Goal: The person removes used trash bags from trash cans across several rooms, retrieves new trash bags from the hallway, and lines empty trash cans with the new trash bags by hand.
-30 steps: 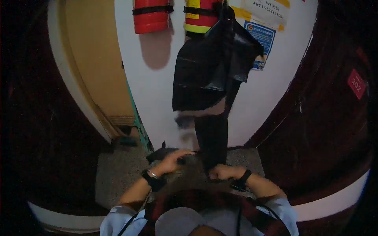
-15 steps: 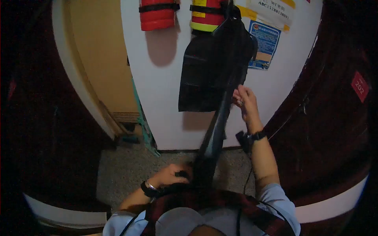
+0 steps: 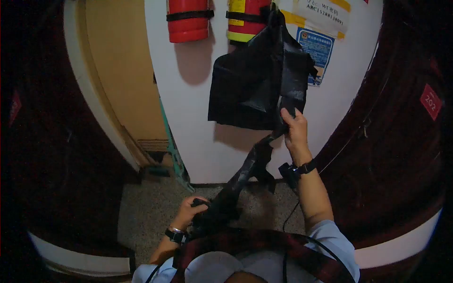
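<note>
Black plastic-like material (image 3: 245,89) hangs on the white wall below the fire extinguishers, its top gathered at a dark point. A long twisted strip of it runs down and left toward my body. My right hand (image 3: 296,126) grips the material at its lower right edge, thumb on top. Lower down, my left hand (image 3: 191,211) is closed on a bunched black part of the strip, close to my body. Folds hide where the pieces join.
Two red fire extinguishers (image 3: 188,21) are strapped to the wall (image 3: 193,118). Right of them are a blue notice (image 3: 315,52) and a taped paper. A tan door (image 3: 120,70) is at left, a red 202 sign (image 3: 430,101) at right. Grey speckled floor (image 3: 151,203) lies below.
My right hand has risen from near my body to the hanging material and now grips it. My left hand has moved slightly left and down, with the strip stretched and twisted between both hands.
</note>
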The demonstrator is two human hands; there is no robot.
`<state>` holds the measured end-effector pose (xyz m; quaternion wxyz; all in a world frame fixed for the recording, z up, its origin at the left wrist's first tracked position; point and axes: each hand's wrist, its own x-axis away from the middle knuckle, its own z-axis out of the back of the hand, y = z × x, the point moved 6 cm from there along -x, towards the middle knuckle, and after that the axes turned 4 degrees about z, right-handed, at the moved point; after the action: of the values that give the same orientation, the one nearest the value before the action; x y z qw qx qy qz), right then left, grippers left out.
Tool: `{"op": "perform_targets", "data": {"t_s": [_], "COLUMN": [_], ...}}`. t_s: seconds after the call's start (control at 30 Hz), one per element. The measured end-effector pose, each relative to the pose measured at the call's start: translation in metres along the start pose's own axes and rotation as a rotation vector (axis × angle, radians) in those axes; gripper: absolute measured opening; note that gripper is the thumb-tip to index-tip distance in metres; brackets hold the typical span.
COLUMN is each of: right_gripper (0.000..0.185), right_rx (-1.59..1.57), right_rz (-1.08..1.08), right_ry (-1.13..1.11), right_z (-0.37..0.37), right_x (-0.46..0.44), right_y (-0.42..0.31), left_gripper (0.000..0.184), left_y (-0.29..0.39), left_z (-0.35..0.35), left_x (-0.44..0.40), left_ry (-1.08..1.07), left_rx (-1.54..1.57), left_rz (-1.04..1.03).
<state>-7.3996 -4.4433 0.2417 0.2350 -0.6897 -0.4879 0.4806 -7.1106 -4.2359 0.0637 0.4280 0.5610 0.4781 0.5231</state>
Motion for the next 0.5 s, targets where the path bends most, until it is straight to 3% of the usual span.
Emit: {"op": "perform_targets", "data": {"t_s": [0.1,0.17,0.2,0.33,0.4,0.47,0.5], "right_gripper": [0.027,0.026,0.025,0.025,0.026,0.026,0.028], "right_rx": [-0.076,-0.247,-0.348,-0.314,-0.262,-0.213,-0.309], "right_rz": [0.122,0.136,0.124,0.185,0.167,0.143,0.022], "right_ry": [-0.030,-0.016,-0.159,-0.057,0.007,0.065,-0.203], "right_z": [-0.013,-0.012,-0.009,0.010,0.001,0.014,0.024], "right_x": [0.008,0.006,0.004,-0.014,-0.017,-0.027,-0.038], "right_y": [-0.030,-0.047,-0.053,-0.069,-0.077,-0.081,-0.068], "left_gripper": [0.010,0.009,0.010,0.011,0.013,0.012,0.012], "left_y": [0.000,0.001,0.001,0.009,0.013,0.004,0.001], "left_z": [0.009,0.005,0.003,0.006,0.013,0.015,0.018], "left_x": [-0.014,-0.020,-0.021,-0.022,-0.014,-0.008,-0.008], "left_ry": [-0.058,-0.086,-0.107,-0.043,0.104,0.045,-0.018], "left_rx": [-0.032,-0.011,0.012,0.022,0.265,0.347,0.426], "left_rz": [-0.167,-0.166,-0.166,-0.162,-0.231,-0.251,-0.269]}}
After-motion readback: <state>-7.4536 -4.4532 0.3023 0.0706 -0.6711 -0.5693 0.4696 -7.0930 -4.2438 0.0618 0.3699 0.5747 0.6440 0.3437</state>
